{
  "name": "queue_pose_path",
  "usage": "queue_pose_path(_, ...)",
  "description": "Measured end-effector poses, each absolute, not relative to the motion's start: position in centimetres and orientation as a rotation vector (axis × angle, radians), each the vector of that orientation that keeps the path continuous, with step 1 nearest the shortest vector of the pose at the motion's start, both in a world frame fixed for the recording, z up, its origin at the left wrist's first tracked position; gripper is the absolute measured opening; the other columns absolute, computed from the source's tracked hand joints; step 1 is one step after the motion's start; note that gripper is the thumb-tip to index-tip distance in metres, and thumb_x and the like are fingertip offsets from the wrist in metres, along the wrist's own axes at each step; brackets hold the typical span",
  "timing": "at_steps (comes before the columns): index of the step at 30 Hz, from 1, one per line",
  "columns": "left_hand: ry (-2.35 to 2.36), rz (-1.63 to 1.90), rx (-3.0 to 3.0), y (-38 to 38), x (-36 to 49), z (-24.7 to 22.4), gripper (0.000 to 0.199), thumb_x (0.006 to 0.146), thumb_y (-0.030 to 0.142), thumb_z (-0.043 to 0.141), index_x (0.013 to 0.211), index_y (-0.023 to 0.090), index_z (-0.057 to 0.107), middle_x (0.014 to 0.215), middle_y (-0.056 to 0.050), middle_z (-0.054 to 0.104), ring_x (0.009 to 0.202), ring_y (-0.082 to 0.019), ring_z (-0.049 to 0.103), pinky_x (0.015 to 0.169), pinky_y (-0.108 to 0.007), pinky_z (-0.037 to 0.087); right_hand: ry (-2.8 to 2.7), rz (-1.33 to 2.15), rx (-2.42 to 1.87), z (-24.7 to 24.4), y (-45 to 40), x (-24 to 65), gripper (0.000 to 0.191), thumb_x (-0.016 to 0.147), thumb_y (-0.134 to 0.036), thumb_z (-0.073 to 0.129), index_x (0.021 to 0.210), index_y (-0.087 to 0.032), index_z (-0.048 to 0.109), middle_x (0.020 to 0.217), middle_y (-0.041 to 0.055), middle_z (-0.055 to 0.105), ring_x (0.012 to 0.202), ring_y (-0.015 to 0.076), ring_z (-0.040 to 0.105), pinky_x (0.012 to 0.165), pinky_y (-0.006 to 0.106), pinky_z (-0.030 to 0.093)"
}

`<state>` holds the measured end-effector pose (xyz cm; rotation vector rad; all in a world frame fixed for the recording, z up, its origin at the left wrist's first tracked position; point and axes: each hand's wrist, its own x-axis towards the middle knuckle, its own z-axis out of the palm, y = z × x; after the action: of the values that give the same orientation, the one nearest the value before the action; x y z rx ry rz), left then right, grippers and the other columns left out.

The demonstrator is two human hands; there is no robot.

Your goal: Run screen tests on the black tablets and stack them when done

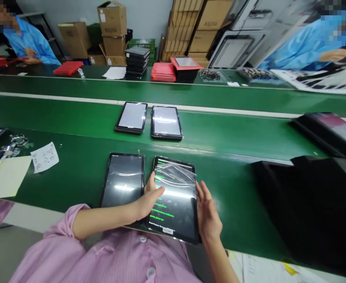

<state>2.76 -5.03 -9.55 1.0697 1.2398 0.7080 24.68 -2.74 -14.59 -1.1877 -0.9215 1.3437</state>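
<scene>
On the green tabletop (pixel 220 184), directly in front of the person in the pink smock, lies a tablet with green text (pixel 174 198) lit on its dark screen, its near edge hanging over the tabletop's front rim toward the body. The left hand (pixel 151 200) lies across the left part of that screen, fingers loosely spread and flat on the glass, so its grip is open and merely pressing, not clasping. The right hand (pixel 208 214) stands against the tablet's right edge, palm inward and fingers straight, steadying it without closing around it. A clear protective film (pixel 175 173) covers the upper part of the screen, wrinkled and partly lifted at the top, so by the look of it the film is neither fully off nor smoothed down. Just beside this unit on the left lies a dark tablet (pixel 123 180) with a blank screen, untouched. Farther off, on the belt, two lit tablets (pixel 149 120) sit side by side, apart from the hands; they seem to be at another stage. A handwritten paper slip (pixel 45 157) lies to the left, and two people in blue work across the line.
</scene>
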Motion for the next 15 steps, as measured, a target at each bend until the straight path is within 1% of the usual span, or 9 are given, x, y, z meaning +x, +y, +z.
queue_pose_path(2,1.290,0.689,1.027,-6.1,2.2,-7.7,0.095,0.099,0.065,0.031,0.163,0.012,-0.014,0.172,-0.011,-0.016,0.158,-0.025,-0.018,0.129,-0.043,-0.004,-0.886,1.352,-1.120,-12.8,-3.4,23.8,0.061,0.097,-0.064,0.039,0.149,-0.035,0.050,0.160,0.0058,0.047,0.151,0.0320,0.038,0.122,0.062,0.028)
queue_pose_path(5,1.263,0.706,1.067,-8.4,0.7,-5.1,0.094,0.098,0.071,0.031,0.164,0.022,-0.013,0.172,-0.002,-0.017,0.158,-0.025,-0.019,0.129,-0.048,-0.003,-0.926,1.333,-1.029,-9.8,-3.8,22.4,0.060,0.099,-0.063,0.032,0.148,-0.035,0.051,0.159,0.0056,0.049,0.150,0.0324,0.040,0.121,0.062,0.031)
queue_pose_path(7,1.297,0.738,1.142,-9.9,-0.9,-4.2,0.088,0.099,0.072,0.029,0.165,0.029,-0.011,0.172,0.003,-0.015,0.158,-0.026,-0.016,0.130,-0.051,0.002,-0.960,1.366,-0.969,-8.3,-3.7,21.4,0.062,0.099,-0.065,0.031,0.147,-0.034,0.053,0.159,0.0056,0.048,0.152,0.0323,0.037,0.122,0.061,0.031)
queue_pose_path(9,1.402,0.795,1.256,-11.0,-2.9,-4.1,0.080,0.102,0.067,0.030,0.164,0.035,-0.009,0.173,0.005,-0.006,0.160,-0.027,-0.005,0.130,-0.052,0.013,-0.977,1.418,-0.918,-7.5,-3.5,19.9,0.063,0.098,-0.066,0.033,0.147,-0.031,0.054,0.161,0.0061,0.046,0.154,0.0320,0.033,0.124,0.059,0.028)
queue_pose_path(12,1.613,0.866,1.424,-11.8,-6.7,-5.0,0.073,0.105,0.057,0.032,0.165,0.036,-0.006,0.173,0.002,0.012,0.159,-0.030,0.016,0.126,-0.054,0.028,-0.965,1.500,-0.857,-8.2,-3.1,16.3,0.066,0.098,-0.068,0.037,0.151,-0.030,0.049,0.164,0.0062,0.041,0.156,0.0294,0.029,0.127,0.056,0.023)
queue_pose_path(14,1.731,0.874,1.441,-12.0,-8.9,-6.1,0.069,0.107,0.054,0.027,0.164,0.036,-0.006,0.172,-0.002,0.015,0.157,-0.031,0.024,0.122,-0.056,0.035,-0.970,1.588,-0.844,-9.8,-3.0,13.6,0.072,0.095,-0.070,0.041,0.156,-0.031,0.039,0.167,0.0049,0.035,0.157,0.0275,0.027,0.128,0.054,0.020)
queue_pose_path(15,1.784,0.872,1.435,-12.3,-9.6,-6.7,0.068,0.107,0.053,0.024,0.164,0.036,-0.007,0.173,-0.003,0.013,0.157,-0.031,0.025,0.120,-0.058,0.036,-0.984,1.636,-0.857,-10.8,-3.0,12.3,0.077,0.093,-0.072,0.045,0.158,-0.032,0.034,0.169,0.0042,0.031,0.157,0.0270,0.025,0.129,0.052,0.018)
